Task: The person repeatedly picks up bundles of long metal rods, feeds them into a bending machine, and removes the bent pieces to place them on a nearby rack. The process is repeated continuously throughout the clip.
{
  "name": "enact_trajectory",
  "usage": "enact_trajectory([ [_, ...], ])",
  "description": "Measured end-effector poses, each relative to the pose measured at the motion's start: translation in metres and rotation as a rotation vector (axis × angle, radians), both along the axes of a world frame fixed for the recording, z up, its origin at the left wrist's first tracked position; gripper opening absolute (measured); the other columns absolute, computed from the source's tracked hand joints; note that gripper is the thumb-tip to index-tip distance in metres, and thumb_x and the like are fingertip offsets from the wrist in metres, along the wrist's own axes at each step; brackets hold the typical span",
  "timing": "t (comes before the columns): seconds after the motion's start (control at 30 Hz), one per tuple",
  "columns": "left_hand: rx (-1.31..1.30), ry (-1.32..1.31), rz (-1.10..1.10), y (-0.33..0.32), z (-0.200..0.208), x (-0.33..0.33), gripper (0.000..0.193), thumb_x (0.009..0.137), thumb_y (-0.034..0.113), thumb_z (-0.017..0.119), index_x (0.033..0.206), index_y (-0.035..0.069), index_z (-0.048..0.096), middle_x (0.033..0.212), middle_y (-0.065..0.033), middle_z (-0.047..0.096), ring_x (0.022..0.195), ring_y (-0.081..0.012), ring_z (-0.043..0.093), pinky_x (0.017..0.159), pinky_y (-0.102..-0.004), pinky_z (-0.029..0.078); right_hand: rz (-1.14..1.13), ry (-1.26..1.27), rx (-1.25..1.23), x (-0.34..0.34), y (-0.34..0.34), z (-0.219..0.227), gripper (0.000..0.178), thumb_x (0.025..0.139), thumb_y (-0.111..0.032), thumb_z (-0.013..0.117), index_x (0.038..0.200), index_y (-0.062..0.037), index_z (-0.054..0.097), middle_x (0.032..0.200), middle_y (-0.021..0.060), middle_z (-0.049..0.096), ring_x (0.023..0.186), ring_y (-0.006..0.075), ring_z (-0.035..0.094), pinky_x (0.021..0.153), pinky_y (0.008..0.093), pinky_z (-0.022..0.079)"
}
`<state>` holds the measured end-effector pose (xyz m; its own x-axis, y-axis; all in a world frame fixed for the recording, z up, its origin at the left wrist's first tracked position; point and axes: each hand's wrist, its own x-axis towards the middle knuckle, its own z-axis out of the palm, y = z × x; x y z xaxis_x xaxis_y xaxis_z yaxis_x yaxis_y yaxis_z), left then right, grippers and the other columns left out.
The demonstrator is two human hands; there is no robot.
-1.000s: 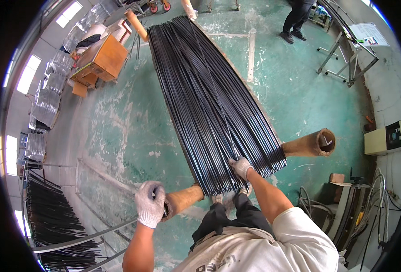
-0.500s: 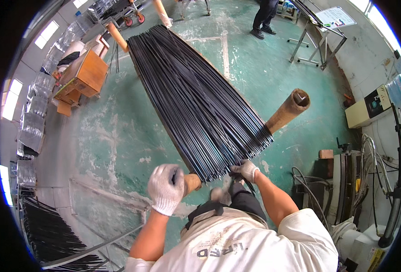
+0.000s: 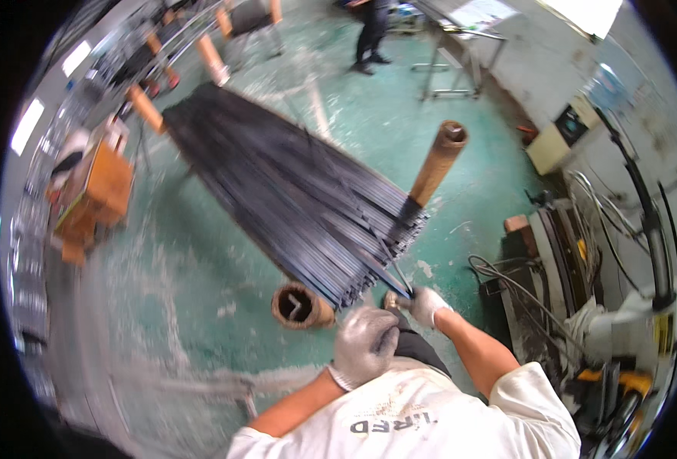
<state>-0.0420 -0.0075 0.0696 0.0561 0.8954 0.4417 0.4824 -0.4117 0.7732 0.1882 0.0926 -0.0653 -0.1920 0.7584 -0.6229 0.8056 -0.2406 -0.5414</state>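
A long bundle of thin black rods or tubes (image 3: pixel 277 183) lies fanned across a low rack, its cut ends towards me. My right hand (image 3: pixel 428 306), in a white knit glove, is closed around the near ends of a few black rods (image 3: pixel 384 271) that stick out from the bundle. In front of my body my left hand (image 3: pixel 365 346), gloved with a greyish palm, is curled and blurred; no object shows in it. It is close to the bundle's near left corner.
Cardboard-tube posts stand at the rack's corners, one near left (image 3: pixel 301 306) and one right (image 3: pixel 439 161). A wooden cabinet (image 3: pixel 97 195) is at left. Machinery with cables (image 3: pixel 560 260) lines the right wall. Another person (image 3: pixel 371 34) stands at the back near a whiteboard stand (image 3: pixel 468 46).
The view has turned, shifting the rack leftward. My left hand has moved right and down, closer to my body. My right hand has drawn some rod ends out from the bundle towards me.
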Motion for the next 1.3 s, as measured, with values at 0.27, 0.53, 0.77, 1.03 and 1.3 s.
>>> enact_trajectory([
  [0.27, -1.269, -1.291, -0.04, 0.077, -0.205, -0.004, 0.046, 0.11, 0.059, 0.067, 0.121, 0.014, 0.07, 0.109, -0.0116, 0.073, 0.098, -0.0349, 0.069, 0.094, -0.0603, 0.056, -0.008, -0.301, -0.013, 0.082, -0.163, 0.065, 0.044, 0.104, -0.045, 0.073, 0.132, -0.0109, 0.072, 0.118, 0.0267, 0.079, 0.112, 0.0494, 0.075, 0.093, 0.0564, 0.06],
  [0.53, -1.278, -1.862, 0.036, 0.094, -0.13, 0.036, 0.059, 0.11, 0.061, 0.061, 0.114, 0.002, 0.065, 0.107, -0.0175, 0.072, 0.102, -0.0412, 0.069, 0.109, -0.0665, 0.053, 0.0, -0.446, 0.256, 0.127, -0.249, 0.157, 0.049, 0.106, -0.05, 0.071, 0.145, -0.0194, 0.069, 0.101, 0.0191, 0.081, 0.093, 0.0436, 0.078, 0.078, 0.0545, 0.06],
  [0.77, -1.201, -1.842, -0.303, 0.041, -0.129, 0.068, 0.042, 0.101, 0.043, 0.073, 0.097, 0.002, 0.077, 0.089, -0.0142, 0.073, 0.089, -0.0352, 0.068, 0.102, -0.0568, 0.053, -0.119, -0.539, 0.266, 0.203, -0.345, 0.162, 0.03, 0.098, -0.038, 0.076, 0.121, -0.0177, 0.079, 0.101, 0.0161, 0.082, 0.094, 0.0405, 0.079, 0.08, 0.0516, 0.062],
  [1.03, -0.933, -1.715, -0.246, -0.008, 0.001, 0.047, 0.052, 0.107, 0.055, 0.069, 0.115, 0.004, 0.071, 0.111, -0.0131, 0.072, 0.11, -0.0316, 0.065, 0.105, -0.0495, 0.052, -0.495, -0.785, 0.251, 0.373, -0.624, 0.107, 0.034, 0.078, -0.017, 0.076, 0.112, -0.013, 0.08, 0.1, 0.0205, 0.081, 0.099, 0.0437, 0.079, 0.089, 0.0534, 0.062],
  [1.3, -0.946, -1.464, -0.645, -0.029, 0.03, 0.142, 0.016, 0.112, 0.013, 0.068, 0.119, -0.001, 0.07, 0.101, -0.0071, 0.073, 0.086, -0.0209, 0.064, 0.093, -0.04, 0.061, -1.046, -0.981, 0.777, 0.389, -0.757, 0.077, 0.017, 0.08, -0.008, 0.073, 0.096, -0.0107, 0.077, 0.092, 0.0186, 0.074, 0.097, 0.0434, 0.07, 0.09, 0.0531, 0.055],
])
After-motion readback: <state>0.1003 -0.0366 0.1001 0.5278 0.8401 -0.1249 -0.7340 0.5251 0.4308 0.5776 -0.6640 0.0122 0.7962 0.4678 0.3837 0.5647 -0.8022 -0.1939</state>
